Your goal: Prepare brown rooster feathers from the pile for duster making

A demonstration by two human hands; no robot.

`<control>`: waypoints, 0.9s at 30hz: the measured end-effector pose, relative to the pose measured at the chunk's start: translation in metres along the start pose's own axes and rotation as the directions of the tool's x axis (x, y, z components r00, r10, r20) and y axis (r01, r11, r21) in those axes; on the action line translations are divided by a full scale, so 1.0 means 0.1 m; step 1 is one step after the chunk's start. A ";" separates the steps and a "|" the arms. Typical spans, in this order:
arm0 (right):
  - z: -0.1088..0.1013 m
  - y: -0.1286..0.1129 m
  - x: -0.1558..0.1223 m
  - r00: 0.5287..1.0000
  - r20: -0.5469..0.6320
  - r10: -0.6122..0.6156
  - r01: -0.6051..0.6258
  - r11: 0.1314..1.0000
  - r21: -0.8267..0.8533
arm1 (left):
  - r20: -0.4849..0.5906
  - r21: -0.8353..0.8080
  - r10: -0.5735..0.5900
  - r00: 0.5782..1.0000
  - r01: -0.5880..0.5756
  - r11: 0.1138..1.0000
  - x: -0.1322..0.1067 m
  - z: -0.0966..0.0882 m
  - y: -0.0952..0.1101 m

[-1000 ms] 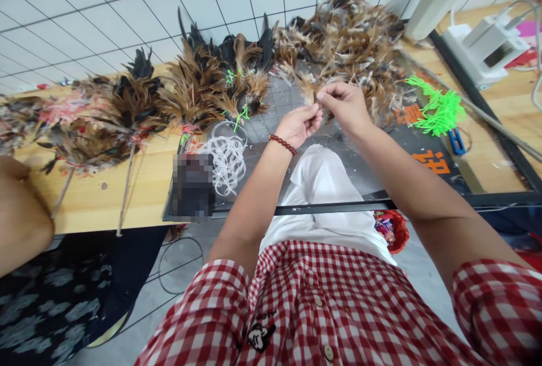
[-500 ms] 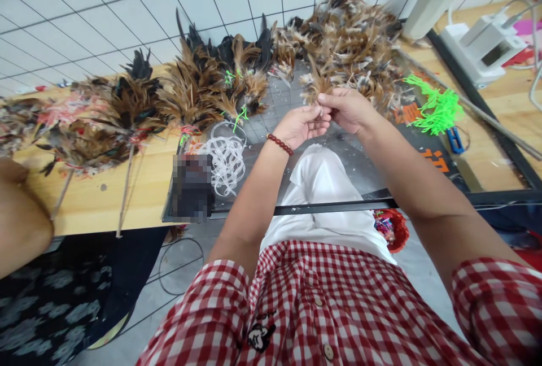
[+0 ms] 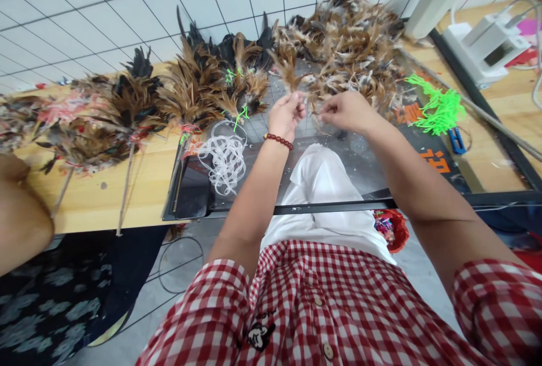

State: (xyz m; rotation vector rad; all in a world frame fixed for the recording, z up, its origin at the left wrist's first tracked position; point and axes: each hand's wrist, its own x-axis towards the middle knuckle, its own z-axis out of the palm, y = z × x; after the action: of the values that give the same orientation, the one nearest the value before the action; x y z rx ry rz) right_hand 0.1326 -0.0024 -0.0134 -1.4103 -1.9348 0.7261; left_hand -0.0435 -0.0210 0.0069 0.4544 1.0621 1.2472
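Note:
Between the thumb and fingers of my left hand (image 3: 288, 116) is a small bunch of brown feathers (image 3: 289, 69), held by its lower ends with the tips pointing up. My right hand (image 3: 348, 112) is a short way to the right, fingers bent together near a few thin feathers (image 3: 314, 105) at the near edge of a large feather pile (image 3: 355, 44). What its fingertips pinch, if anything, is too blurred to make out. Both hands are above a dark glass-topped panel (image 3: 266, 177).
Tied feather bundles (image 3: 188, 86) lie to the left, some on sticks (image 3: 126, 185). A white plastic strip coil (image 3: 222, 162) sits beside a dark phone (image 3: 192, 192). Bright green ties (image 3: 438, 106), a blue cutter (image 3: 456, 140) and a power strip (image 3: 470, 55) are right. Another person's arm (image 3: 23, 213) is at far left.
My hands were together at the feathers and are now apart. My left hand has moved slightly left and up with the bunch. My right hand has stayed near the pile, its fingers turned downward.

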 end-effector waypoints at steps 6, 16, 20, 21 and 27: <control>0.01 0.11 -0.05 0.982 0.186 -0.038 0.093 0.950 -0.298 | -0.118 -0.092 0.014 0.993 -0.024 0.995 0.10 -0.06 0.03; -0.05 -0.12 0.06 0.986 0.006 0.168 -0.135 0.772 0.621 | 0.048 0.037 -0.130 0.990 0.128 0.991 -0.02 0.00 -0.04; 0.02 -0.04 0.07 0.988 0.004 0.154 -0.122 0.763 0.635 | 0.081 0.063 -0.180 0.980 0.176 0.982 -0.04 0.00 -0.07; 0.04 -0.03 0.08 0.989 -0.003 0.148 -0.114 0.772 0.626 | 0.086 0.066 -0.190 0.978 0.185 0.981 -0.04 0.01 -0.07; 0.13 -0.09 0.06 0.989 -0.076 0.127 -0.058 0.805 0.590 | 0.125 0.096 -0.235 0.964 0.224 0.970 -0.07 0.02 -0.05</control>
State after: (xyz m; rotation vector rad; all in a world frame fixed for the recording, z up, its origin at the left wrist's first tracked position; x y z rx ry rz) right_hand 0.1161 0.0003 -0.0144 -1.1208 -1.3781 1.1483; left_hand -0.0388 -0.0287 0.0073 0.4571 1.0207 0.9577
